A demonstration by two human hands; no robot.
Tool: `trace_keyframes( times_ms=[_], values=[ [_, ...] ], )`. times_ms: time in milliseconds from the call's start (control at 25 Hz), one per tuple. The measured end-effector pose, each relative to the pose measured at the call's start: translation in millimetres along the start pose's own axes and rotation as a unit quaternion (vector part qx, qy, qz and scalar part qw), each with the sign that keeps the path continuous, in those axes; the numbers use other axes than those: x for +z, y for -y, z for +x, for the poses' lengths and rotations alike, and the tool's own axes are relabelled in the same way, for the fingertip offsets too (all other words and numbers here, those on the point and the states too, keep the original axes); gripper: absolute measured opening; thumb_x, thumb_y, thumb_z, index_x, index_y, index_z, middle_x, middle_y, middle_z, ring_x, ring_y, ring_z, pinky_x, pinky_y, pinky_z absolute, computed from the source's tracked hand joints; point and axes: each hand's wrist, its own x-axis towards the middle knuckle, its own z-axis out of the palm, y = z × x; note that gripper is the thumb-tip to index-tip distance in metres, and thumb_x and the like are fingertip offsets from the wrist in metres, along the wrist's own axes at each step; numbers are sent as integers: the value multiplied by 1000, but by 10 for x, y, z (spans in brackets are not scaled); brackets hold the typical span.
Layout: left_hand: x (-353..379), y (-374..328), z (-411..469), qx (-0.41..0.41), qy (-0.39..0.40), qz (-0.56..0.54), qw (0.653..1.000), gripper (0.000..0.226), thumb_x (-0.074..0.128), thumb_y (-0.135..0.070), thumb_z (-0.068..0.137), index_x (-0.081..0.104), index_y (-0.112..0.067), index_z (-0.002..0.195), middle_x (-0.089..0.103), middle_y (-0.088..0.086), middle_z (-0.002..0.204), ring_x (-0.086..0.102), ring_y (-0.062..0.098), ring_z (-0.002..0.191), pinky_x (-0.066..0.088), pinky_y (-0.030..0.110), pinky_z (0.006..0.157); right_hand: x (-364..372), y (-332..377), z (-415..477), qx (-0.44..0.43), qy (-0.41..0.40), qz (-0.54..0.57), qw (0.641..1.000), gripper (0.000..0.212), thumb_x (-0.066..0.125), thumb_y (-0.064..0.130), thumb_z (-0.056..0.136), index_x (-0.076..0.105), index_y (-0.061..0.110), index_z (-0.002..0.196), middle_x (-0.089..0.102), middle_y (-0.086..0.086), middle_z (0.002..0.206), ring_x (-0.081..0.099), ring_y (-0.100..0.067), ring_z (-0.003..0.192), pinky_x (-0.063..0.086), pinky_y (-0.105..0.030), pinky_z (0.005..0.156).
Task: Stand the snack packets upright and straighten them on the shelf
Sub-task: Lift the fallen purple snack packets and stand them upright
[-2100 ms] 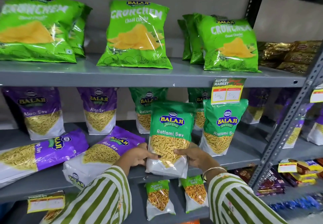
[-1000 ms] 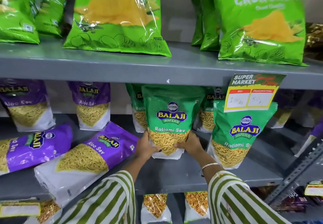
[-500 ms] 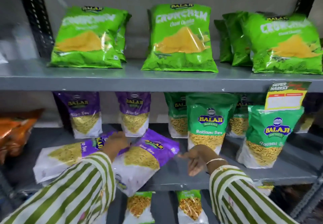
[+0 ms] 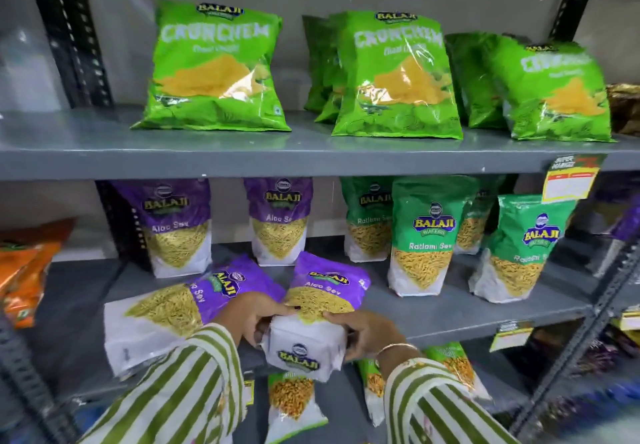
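Observation:
A purple Aloo Sev packet [image 4: 322, 308] lies tilted at the front of the middle shelf [image 4: 485, 315]. My left hand [image 4: 256, 315] grips its left side and my right hand [image 4: 367, 334] grips its right side near the white bottom. A second purple Aloo Sev packet [image 4: 180, 308] lies flat to the left, touching my left hand. Two purple packets [image 4: 176, 225] stand upright at the back. A green Ratlami Sev packet [image 4: 427, 235] stands upright to the right, with another green one [image 4: 523, 249] beside it.
Green Crunchem bags [image 4: 214, 66] stand on the top shelf [image 4: 242, 156]. Orange packets [image 4: 24, 267] lie at the far left. A yellow price tag [image 4: 569, 178] hangs from the top shelf edge. More small packets [image 4: 291, 405] sit on the shelf below. A dark upright post [image 4: 588, 339] bounds the right.
Both hands left the upright green Ratlami Sev packet and moved left. They now hold the lying purple Aloo Sev packet, whose top end has swung toward the shelf back. The view shifted left.

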Motion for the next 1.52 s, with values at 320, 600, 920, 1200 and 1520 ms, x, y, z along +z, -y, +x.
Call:
trace_keyframes(
  times_ms=[320, 600, 920, 1200, 1520],
  values=[
    [396, -149, -91, 141, 67, 11, 988, 14, 59, 4, 85, 53, -6, 92, 61, 10, 85, 59, 27, 80, 38, 57, 104, -407, 476, -329, -91, -16, -127, 988, 26, 65, -9, 80, 56, 12, 93, 72, -1, 76, 67, -16, 69, 54, -33, 62],
    [457, -309, -55, 254, -37, -43, 966, 44, 70, 6, 75, 47, -8, 110, 58, 13, 118, 56, 26, 112, 46, 48, 97, -429, 807, -323, -200, -18, -189, 961, 55, 70, -13, 72, 44, 17, 110, 65, -3, 97, 63, -22, 91, 55, -32, 69],
    [402, -361, 427, 330, -231, 18, 915, 65, 84, 0, 59, 53, 1, 116, 64, 17, 120, 60, 29, 111, 49, 35, 90, -419, 937, 260, -306, -48, -276, 910, 80, 79, -19, 57, 43, -3, 127, 60, -21, 122, 58, -18, 104, 51, -33, 92],
    [367, -345, 884, 337, -302, 9, 892, 62, 82, 4, 57, 54, 2, 113, 67, 18, 116, 62, 29, 107, 45, 27, 80, -438, 894, 791, -320, -67, -297, 897, 88, 82, -17, 52, 42, -3, 129, 60, -20, 123, 55, -18, 107, 45, -7, 77],
    [172, -378, 492, 330, -283, 67, 898, 72, 79, 7, 63, 46, 2, 127, 55, 21, 132, 52, 33, 121, 45, 44, 103, -419, 962, 648, -169, 20, -456, 874, 50, 76, -5, 72, 52, -1, 115, 73, -16, 96, 69, -22, 92, 56, -31, 85]
  ],
)
